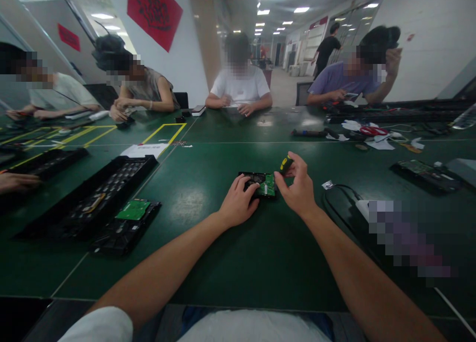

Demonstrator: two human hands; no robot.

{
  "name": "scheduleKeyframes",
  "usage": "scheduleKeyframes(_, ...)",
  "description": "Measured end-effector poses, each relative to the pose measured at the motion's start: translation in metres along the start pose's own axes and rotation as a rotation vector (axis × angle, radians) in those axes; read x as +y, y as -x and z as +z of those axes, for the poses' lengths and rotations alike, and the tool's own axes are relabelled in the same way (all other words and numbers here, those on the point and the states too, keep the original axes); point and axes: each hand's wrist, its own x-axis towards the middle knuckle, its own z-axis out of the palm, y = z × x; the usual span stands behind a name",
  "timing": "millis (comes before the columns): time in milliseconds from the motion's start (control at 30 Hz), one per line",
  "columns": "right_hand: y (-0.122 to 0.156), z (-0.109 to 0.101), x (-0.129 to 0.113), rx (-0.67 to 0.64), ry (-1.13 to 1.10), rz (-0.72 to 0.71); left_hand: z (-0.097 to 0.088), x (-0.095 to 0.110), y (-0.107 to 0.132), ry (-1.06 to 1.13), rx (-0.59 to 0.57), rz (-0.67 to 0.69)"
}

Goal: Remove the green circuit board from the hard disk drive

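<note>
Head view shows, midway between the near and far edges of a green-topped bench [208, 267], a flat black rectangular device with a green circuit board [267, 186]. The left hand [240, 203] grips its left end, thumb resting on top and fingers along the far side. The right hand [299, 186] pinches a tool with a stubby black-and-yellow handle [286, 163] just above the device's right end; its tip is too small to make out. Towards the bench's left edge, a second black unit with a green board [128, 225] lies beside a long black tray [148, 162]. Right of the right hand lies a pale elongated object, partly pixelated [401, 238]. A person in a white shirt [240, 84] sits at the far edge.
</note>
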Motion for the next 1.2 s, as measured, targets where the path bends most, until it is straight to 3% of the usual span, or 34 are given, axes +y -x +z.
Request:
scheduleKeyframes(400, 0.0, 0.0, 0.002, 0.015, 0.017, 0.035, -0.008, 0.007, -0.001, -0.044, 0.011, -0.013)
scheduleKeyframes(633, 0.001, 0.001, 0.002, -0.054, -0.037, 0.016, -0.006, 0.01, 0.006, -0.126, -0.045, -0.068)
scheduleKeyframes(767, 0.002, 0.002, 0.002, -0.029, -0.029, 0.026, -0.004, 0.011, 0.008, -0.121, -0.087, -0.121)
scheduleKeyframes(967, 0.001, 0.001, -0.001, -0.003, 0.007, -0.016, -0.006, 0.006, 0.006, -0.062, -0.107, 0.001)
scheduleKeyframes(1200, 0.002, 0.002, 0.002, 0.003, -0.012, 0.022, -0.006, 0.006, 0.007, -0.058, -0.083, -0.006)
